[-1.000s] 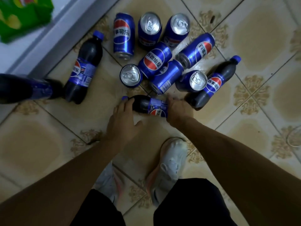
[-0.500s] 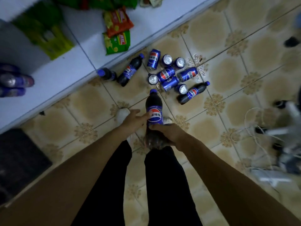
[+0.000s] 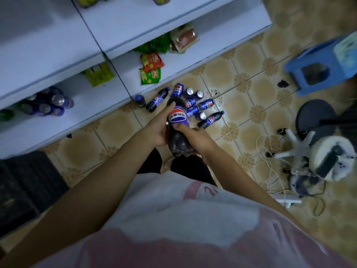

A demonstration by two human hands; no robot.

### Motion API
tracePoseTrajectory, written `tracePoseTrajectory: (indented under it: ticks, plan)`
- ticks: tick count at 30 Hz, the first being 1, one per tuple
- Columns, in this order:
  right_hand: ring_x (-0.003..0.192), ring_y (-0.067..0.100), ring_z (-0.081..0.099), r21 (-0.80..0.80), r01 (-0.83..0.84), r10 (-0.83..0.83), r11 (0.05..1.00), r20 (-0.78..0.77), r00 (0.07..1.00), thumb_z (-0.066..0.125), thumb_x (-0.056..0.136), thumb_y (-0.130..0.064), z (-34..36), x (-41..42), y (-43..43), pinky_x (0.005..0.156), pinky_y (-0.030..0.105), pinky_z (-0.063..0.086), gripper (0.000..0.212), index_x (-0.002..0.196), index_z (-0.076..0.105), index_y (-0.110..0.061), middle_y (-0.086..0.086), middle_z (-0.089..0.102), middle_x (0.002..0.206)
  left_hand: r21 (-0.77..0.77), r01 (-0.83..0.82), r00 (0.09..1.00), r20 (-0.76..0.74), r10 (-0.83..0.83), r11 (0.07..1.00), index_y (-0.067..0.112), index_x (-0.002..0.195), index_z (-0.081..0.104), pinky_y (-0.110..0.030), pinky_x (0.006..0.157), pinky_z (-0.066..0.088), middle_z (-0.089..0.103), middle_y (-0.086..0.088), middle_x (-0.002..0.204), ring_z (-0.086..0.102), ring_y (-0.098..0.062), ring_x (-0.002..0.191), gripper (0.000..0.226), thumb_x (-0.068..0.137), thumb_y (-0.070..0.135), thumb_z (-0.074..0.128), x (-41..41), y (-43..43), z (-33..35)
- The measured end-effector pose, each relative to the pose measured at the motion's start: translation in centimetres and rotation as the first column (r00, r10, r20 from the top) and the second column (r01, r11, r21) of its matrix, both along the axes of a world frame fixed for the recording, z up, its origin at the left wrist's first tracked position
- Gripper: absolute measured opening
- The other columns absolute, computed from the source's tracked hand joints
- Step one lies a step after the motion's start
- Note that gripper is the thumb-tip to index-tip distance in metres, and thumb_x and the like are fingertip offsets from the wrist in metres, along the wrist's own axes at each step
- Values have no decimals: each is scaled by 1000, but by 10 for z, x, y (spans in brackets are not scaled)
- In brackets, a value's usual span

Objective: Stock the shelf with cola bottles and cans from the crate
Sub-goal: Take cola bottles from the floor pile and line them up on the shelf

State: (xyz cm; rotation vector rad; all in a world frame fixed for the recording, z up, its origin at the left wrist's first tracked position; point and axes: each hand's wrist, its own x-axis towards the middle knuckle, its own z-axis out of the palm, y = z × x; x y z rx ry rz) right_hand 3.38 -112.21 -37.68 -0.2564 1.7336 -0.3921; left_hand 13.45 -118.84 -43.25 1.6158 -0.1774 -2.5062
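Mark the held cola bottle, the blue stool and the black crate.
held cola bottle [image 3: 177, 117], head view, on its label.
blue stool [image 3: 336, 72], head view, seat beside the hole.
black crate [image 3: 25, 186], head view, its latticed top.

Patterned tile floor [image 3: 251, 89], blue stool [image 3: 318, 57]
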Motion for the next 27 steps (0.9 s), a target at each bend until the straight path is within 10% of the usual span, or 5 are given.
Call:
tracePoseTrajectory:
  ticks: [6, 10, 18, 21, 27]
  plan:
    - [59, 12, 63, -301, -63, 36, 951, -91, 995, 68, 86, -39, 30, 18, 30, 53, 22, 48, 26, 92, 66, -13, 0, 68, 73, -110, -35, 998, 50, 41, 993, 9, 86, 65, -30, 55, 54, 69, -9, 62, 66, -20, 53, 38, 81, 46, 68, 3, 7, 42]
    - [84, 14, 71, -417, -46, 20, 908, -65, 998, 72, 76, -49, 53, 22, 39, 76, 31, 58, 46, 108, 64, -16, 1, 72, 96, -337, -134, 982, 81, 171, 932, 5, 113, 62, -29, 54, 55, 69, -11, 76, 65, -19, 56, 48, 79, 38, 72, 6, 4, 85]
    - [86, 16, 67, -715, -26, 35, 699, -2, 999, 71, 81, -34, 111, 48, 59, 75, 34, 56, 27, 102, 61, -20, 8, 70, 98, -796, -198, 959, -37, 282, 572, 11, 113, 57, -36, 65, 57, 69, -12, 88, 67, -25, 72, 55, 69, 30, 83, 37, 34, 186]
    - [79, 7, 64, -807, -86, 134, 584, -9, 991, 70, 75, -41, 131, 66, 58, 61, 17, 49, 35, 105, 61, -25, -5, 70, 91, -877, -208, 936, -49, 350, 433, 16, 110, 57, -32, 64, 56, 69, -4, 86, 67, -17, 70, 45, 72, 17, 81, 59, 45, 222]
    - [95, 23, 66, -903, -176, 294, 393, -58, 954, 69, 73, -41, 166, 108, 33, 75, 32, 56, 47, 113, 60, -17, 5, 69, 103, -955, -223, 872, -105, 478, 197, 13, 117, 55, -28, 61, 53, 69, -5, 88, 66, -15, 69, 50, 74, 10, 79, 116, 50, 275]
